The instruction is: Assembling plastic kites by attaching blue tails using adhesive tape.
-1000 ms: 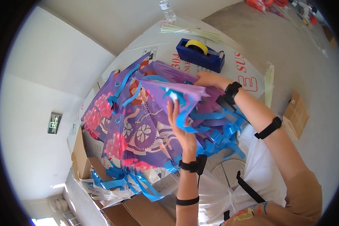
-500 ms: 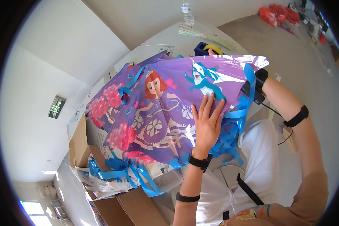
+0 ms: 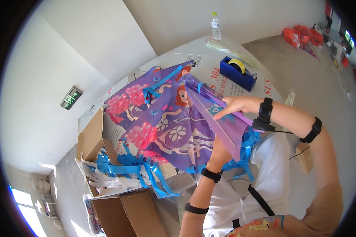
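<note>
A right hand [image 3: 241, 104] pinches a folded purple sheet [image 3: 194, 126] between its fingers, the left hand [image 3: 220, 153] partly behind it with fingers too hidden to read, while blue ribbons [image 3: 249, 144] near both could, if tugged, snag and crease the sheet.

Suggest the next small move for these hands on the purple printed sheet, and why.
I'd probably ease the raised purple flap down with the left hand while the right hand steadies it: the flap stands tilted and hides the left hand's fingers, and the right hand touches it higher up.
</note>
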A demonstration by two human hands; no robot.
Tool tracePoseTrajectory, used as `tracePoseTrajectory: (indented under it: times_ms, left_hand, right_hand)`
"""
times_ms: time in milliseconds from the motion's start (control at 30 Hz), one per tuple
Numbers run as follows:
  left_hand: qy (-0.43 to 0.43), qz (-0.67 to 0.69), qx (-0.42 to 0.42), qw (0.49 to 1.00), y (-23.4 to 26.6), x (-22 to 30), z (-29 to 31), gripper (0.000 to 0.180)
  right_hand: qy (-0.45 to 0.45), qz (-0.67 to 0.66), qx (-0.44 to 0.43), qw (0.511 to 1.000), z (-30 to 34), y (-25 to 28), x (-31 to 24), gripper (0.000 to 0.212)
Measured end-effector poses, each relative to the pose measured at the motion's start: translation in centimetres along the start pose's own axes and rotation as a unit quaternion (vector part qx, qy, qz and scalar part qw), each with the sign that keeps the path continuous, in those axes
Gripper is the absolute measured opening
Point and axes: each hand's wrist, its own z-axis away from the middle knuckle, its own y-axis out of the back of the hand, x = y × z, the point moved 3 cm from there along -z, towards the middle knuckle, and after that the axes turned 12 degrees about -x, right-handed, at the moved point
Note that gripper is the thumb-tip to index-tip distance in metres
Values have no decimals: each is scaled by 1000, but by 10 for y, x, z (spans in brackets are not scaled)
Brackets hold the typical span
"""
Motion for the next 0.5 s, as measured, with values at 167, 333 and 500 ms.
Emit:
tracePoseTrajectory:
  times_ms: [167,333,500]
  left_hand:
    - [-9,-59,33,998,4,0,1,43]
    - [70,95,69,991,-4,-19,34,35]
    - [272,628,315,657,-13,-54,86,37]
  right_hand:
    - [-27,67,151,986,-10,-24,10,92]
    - [3,-19,200,980,-37,-19,36,49]
    - [90,112,289,946,-47,-32,68,39]
